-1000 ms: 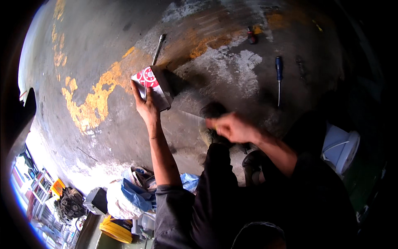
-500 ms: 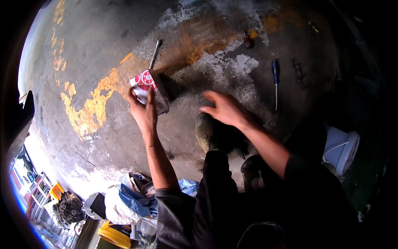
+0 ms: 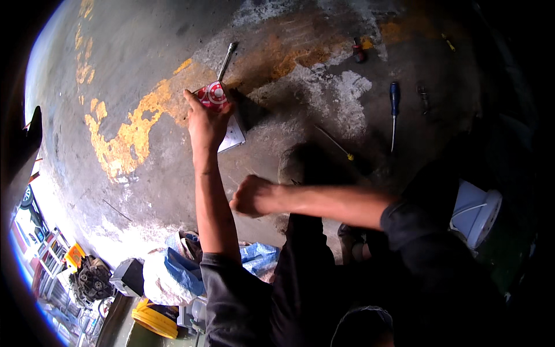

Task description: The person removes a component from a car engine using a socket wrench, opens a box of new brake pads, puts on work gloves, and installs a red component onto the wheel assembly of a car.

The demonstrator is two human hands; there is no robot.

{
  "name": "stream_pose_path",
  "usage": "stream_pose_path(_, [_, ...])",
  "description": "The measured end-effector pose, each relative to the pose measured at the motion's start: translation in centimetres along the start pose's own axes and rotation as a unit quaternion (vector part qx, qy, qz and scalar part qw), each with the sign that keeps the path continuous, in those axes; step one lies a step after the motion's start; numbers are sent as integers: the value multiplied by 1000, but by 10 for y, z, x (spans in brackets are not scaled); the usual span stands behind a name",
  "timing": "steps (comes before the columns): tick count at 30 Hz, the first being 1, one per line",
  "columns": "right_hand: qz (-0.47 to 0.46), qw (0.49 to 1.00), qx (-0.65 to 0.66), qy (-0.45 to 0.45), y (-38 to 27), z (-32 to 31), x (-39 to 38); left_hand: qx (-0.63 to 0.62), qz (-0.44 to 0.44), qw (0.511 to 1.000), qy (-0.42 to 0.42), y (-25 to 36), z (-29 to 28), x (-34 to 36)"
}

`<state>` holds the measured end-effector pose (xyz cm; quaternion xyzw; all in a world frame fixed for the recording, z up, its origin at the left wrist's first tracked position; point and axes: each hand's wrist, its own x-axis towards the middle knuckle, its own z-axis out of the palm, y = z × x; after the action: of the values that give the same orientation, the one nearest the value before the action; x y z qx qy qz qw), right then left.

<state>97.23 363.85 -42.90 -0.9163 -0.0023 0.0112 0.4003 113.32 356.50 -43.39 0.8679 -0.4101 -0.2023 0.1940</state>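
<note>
- In the head view, your left hand reaches farther over the red-and-white printed cardboard box than half a second ago; its fingers appear clamped across opposite edges.
- That box is under your palm, just below a slim silver metal bar; you can't tell whether it touches the concrete floor.
- Your right hand has swung in beside your left forearm, its spread fingers now curled together; blur hides anything inside.
- A thin, yellow-handled metal tool now shows on the floor, well apart from both hands, so only your left hand bears on the box.
</note>
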Motion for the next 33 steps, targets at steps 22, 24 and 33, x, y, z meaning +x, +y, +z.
stream_pose_path(22, [416,852,100,301,63,-70,51,-306,-37,951,-16,-53,-18,31])
stream_pose_path(24, [450,837,132,281,65,-71,53,-147,-62,987,-7,-58,-10,54])
stream_pose_path(33, [323,615,620,365,127,-56,-61,158,-259,952,47,-176,-14,17])
